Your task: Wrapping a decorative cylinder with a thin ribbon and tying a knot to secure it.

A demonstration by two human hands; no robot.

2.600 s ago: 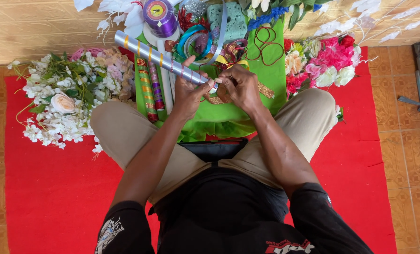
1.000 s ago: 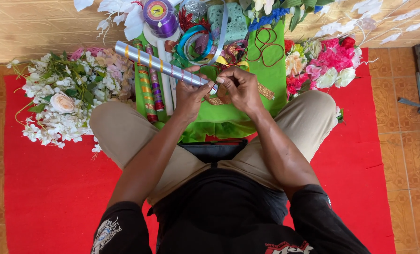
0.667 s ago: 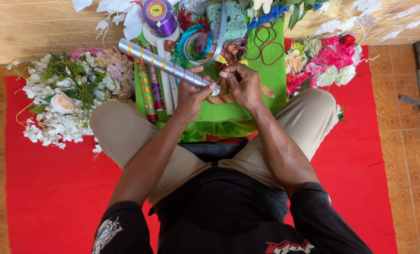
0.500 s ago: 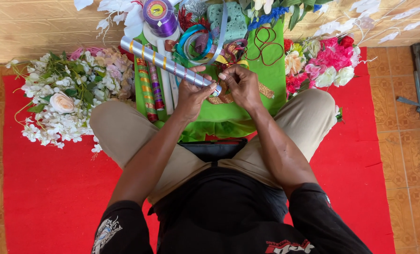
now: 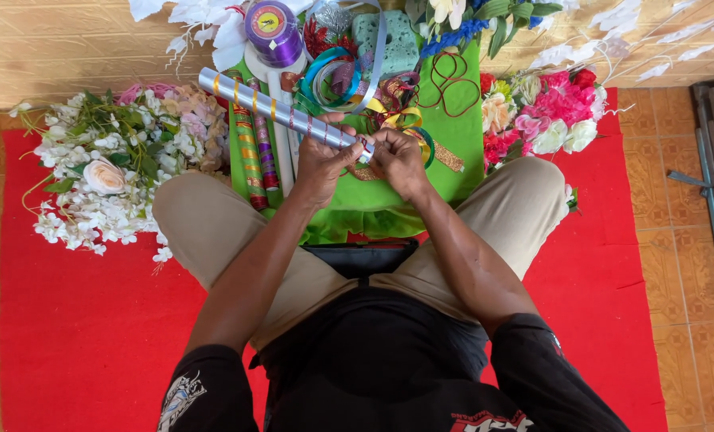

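The left hand (image 5: 319, 164) grips the near end of the long silver foil-wrapped stick with coloured bands (image 5: 281, 112), the right hand (image 5: 401, 160) pinches that end just beside it, and the far end, slanting away leftward, risks snagging the purple ribbon spool (image 5: 271, 30) beyond.

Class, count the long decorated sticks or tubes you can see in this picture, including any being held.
3: a silver tube with coloured bands held in the left hand, and two striped sticks lying on the green cloth. More may be hidden.
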